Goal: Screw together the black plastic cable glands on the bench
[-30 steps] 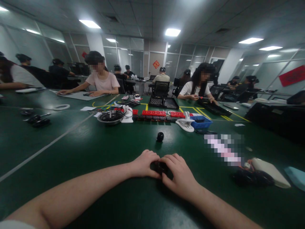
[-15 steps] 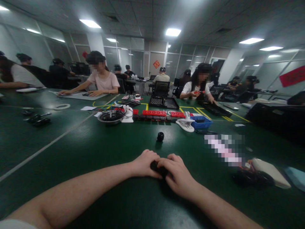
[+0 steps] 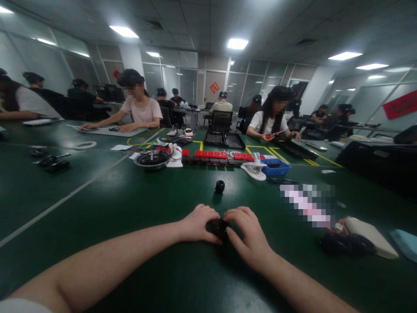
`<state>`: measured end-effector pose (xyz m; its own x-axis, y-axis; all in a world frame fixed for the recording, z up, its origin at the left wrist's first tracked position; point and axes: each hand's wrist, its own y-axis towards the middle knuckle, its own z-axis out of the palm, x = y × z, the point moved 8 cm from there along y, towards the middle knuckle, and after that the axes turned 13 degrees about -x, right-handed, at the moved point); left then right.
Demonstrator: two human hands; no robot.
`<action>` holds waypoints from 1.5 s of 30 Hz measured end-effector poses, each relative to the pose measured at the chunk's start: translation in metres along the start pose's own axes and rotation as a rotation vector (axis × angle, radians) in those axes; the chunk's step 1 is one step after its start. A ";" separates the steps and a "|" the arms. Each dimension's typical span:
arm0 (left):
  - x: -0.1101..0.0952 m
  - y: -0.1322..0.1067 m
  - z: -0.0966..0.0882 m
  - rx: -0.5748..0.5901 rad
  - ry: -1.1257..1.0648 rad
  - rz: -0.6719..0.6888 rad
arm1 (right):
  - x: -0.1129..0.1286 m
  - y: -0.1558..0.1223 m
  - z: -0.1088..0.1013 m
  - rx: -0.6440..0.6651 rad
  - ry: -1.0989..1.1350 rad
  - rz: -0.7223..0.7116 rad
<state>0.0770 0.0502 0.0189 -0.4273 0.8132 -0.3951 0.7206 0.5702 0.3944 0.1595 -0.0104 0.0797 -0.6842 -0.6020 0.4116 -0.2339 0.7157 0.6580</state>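
My left hand (image 3: 199,224) is closed around a small dark cylindrical part (image 3: 218,226) just above the green table. The thumb lies along its near side and the fingers go over the far side. My right hand (image 3: 246,230) curls in from the right, thumb and fingertips pinched at the part's right end. The fingers hide much of the part, and its detail is too dark to make out. Beyond both hands a short black ribbed fitting (image 3: 219,187) stands on the table by itself.
Further back are a metal bowl of cables (image 3: 153,161), a row of red boxes (image 3: 211,154), a white clamp (image 3: 256,168) and a blue bin (image 3: 276,167). Black round items (image 3: 347,244) and a beige case (image 3: 371,237) lie right. Two co-workers sit across the table.
My right hand has shifted slightly right and its fingers have spread, baring more of the dark part. My left hand keeps its place. The co-worker at right has lowered a red-handled tool.
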 end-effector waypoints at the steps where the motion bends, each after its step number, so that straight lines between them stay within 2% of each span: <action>1: 0.000 0.000 0.000 -0.002 0.001 -0.006 | -0.006 0.000 -0.001 -0.022 -0.035 0.050; 4: 0.001 0.000 0.000 0.006 0.005 -0.012 | -0.020 0.000 0.004 -0.011 -0.144 0.172; 6: 0.001 0.000 0.001 0.010 0.003 -0.009 | -0.023 -0.002 0.008 0.017 -0.200 0.203; 15: 0.002 0.000 0.003 0.011 0.025 0.005 | -0.017 -0.002 0.017 0.047 -0.337 0.161; 22: 0.002 0.000 0.003 0.010 0.033 -0.003 | -0.007 0.000 0.017 0.112 -0.270 0.072; 31: -0.001 0.000 0.000 0.015 0.010 -0.007 | 0.004 0.004 0.016 0.268 -0.098 0.021; 45: 0.003 0.000 0.004 0.027 0.013 -0.020 | 0.001 0.002 0.022 0.273 -0.004 0.017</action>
<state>0.0775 0.0521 0.0141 -0.4485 0.8032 -0.3921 0.7261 0.5833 0.3641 0.1434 -0.0018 0.0677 -0.6920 -0.5885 0.4182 -0.3999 0.7947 0.4567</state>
